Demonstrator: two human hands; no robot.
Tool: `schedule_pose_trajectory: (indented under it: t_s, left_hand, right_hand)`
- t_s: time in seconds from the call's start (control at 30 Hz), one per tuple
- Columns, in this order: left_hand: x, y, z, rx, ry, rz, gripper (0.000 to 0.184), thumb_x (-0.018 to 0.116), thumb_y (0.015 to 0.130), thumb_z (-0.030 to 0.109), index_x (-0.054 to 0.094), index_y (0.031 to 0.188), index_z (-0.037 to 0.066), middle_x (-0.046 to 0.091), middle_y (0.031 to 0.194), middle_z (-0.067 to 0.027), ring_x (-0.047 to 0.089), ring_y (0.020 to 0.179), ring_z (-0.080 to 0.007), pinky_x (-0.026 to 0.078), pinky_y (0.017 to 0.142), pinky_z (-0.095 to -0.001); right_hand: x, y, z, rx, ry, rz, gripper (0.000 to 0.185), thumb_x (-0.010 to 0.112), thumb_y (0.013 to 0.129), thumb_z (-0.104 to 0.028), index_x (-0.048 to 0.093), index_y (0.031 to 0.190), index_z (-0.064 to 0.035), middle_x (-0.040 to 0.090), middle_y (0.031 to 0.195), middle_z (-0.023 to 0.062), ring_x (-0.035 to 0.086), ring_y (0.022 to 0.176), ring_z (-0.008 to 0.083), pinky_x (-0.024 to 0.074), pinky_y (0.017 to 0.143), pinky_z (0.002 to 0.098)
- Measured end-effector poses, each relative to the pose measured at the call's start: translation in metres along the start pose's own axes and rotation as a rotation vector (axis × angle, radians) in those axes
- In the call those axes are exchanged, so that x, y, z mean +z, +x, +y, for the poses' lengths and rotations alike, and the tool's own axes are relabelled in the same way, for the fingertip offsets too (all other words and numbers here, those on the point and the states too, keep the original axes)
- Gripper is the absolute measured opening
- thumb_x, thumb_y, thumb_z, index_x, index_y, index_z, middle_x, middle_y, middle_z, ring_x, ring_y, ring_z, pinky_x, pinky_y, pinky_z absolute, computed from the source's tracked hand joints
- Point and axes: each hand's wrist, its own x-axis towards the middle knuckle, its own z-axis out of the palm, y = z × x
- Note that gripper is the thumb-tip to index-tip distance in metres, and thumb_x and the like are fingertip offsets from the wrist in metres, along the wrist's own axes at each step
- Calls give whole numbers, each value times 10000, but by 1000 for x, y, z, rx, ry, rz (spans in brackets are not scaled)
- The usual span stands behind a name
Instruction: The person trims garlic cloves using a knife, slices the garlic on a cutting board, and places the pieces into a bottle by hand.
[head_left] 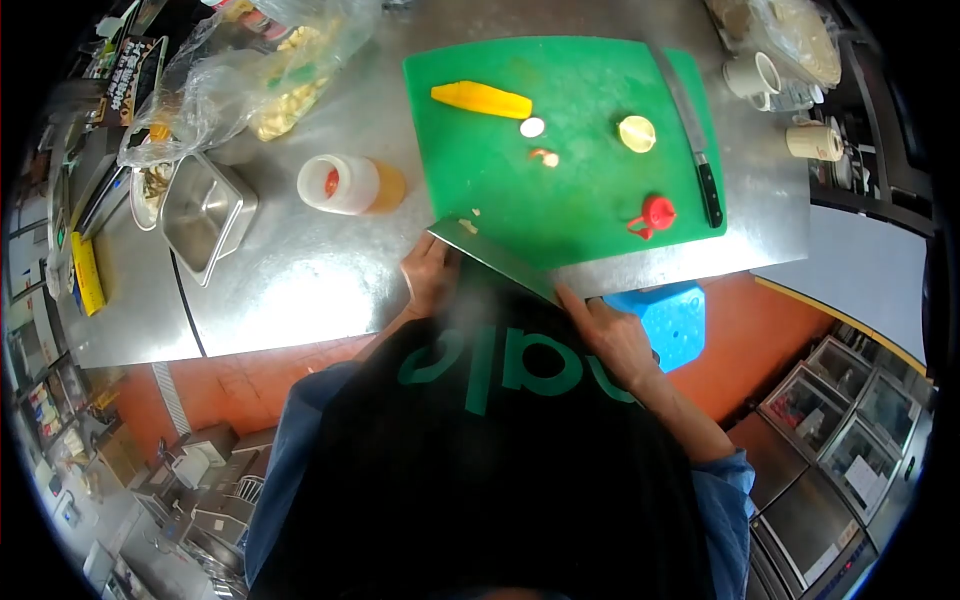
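A flat metal piece with a straight edge (500, 263) is held low at the near edge of the green cutting board (560, 210). My left hand (430, 275) grips its left end, and my right hand (608, 335) is closed around the right end. I cannot tell whether it is a blade or a tray. Pale scraps (467, 226) lie by its left end. On the board are a long yellow piece of produce (482, 99), a small white oval piece (532, 127), a small brownish-white bit (545, 157), a cut lemon half (636, 133), a red bottle cap (657, 213) and a black-handled knife (709, 190).
Left of the board stands an uncapped plastic bottle (350, 185) of orange liquid. Farther left are a steel container (205, 215) and a clear bag of pale pieces (290, 100). White cups (750, 75) stand at the right. Below the counter is a blue stool-like object (672, 325).
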Motion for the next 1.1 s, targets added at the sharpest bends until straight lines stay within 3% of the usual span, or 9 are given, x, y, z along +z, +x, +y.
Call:
schedule_pose_trajectory:
  t_s: [0.23,0.53,0.87,1.1]
  left_hand:
    - [2,4,0,46,-83,33,279,660,699,-41,668,953,73,648,955,-94,659,755,-267,532,605,-311]
    - [-2,1,-3,69,-26,12,239,624,745,-58,655,972,10,647,933,-152,657,744,-293,518,593,-325]
    - [-1,1,2,10,-72,10,283,617,715,-56,666,967,64,650,969,-100,655,783,-269,531,639,-324]
    - [-3,5,3,38,-79,-11,208,631,735,-62,657,930,6,649,947,-142,660,809,-287,533,661,-322]
  right_hand:
    - [-3,-7,1,12,0,-64,503,549,767,-36,400,1247,-38,576,815,153,651,674,274,515,515,364]
    - [40,18,24,-21,83,-7,420,514,784,-26,404,1189,-15,581,854,204,629,653,357,505,514,430]
    - [15,-6,11,18,71,-13,362,522,792,-35,409,1135,-38,565,795,153,639,656,294,503,512,387]
    - [12,-11,10,76,76,-55,321,519,828,-62,436,1138,-60,553,794,141,619,690,302,499,546,384]
